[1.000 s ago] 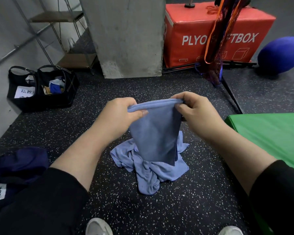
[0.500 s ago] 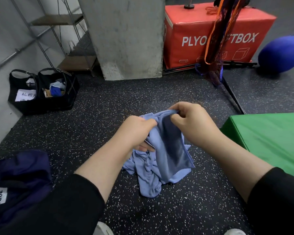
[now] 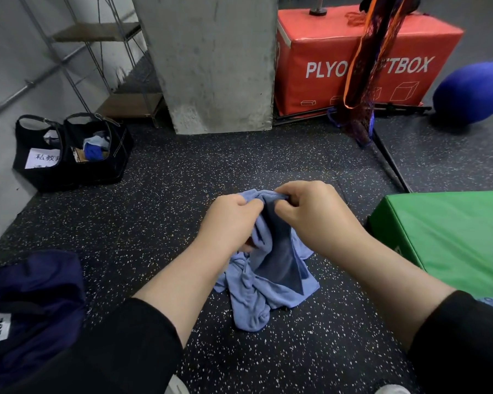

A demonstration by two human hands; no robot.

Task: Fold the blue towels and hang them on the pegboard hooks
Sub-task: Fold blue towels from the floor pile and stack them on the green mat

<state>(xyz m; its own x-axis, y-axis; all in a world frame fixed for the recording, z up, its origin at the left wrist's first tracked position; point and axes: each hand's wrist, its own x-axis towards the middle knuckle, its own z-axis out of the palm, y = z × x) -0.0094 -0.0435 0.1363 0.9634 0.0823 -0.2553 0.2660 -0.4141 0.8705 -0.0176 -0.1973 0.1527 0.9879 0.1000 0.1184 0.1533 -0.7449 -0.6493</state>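
Folding under way at centre frame: blue towel (image 3: 279,251) held by its top hem, lower part draping onto the heap of blue towels (image 3: 256,297) on the speckled floor (image 3: 154,223). Left hand (image 3: 228,220) curled around the hem's left end, fingers closed on cloth. Right hand (image 3: 313,214) pinching the hem's right end, thumb and fingers closed on cloth. Hands close together, nearly touching, cloth bunched between them.

Step judged: first fold of one towel, edges being gathered; nothing yet hung. No pegboard or hooks in view.

Next move probably calls for: squaring the corners, keeping both grips on the hem so the fold does not slip, lifting clear of the heap to avoid dragging a second towel along. Limp cloth, likely to sag and twist if one corner is let go.

Surroundings: green mat (image 3: 450,237) at right edge; dark blue bag (image 3: 32,302) at lower left; two black bags (image 3: 69,152) at left; concrete pillar (image 3: 211,61) at top centre; red box (image 3: 362,58) at upper right; blue ball (image 3: 473,92) at far right.
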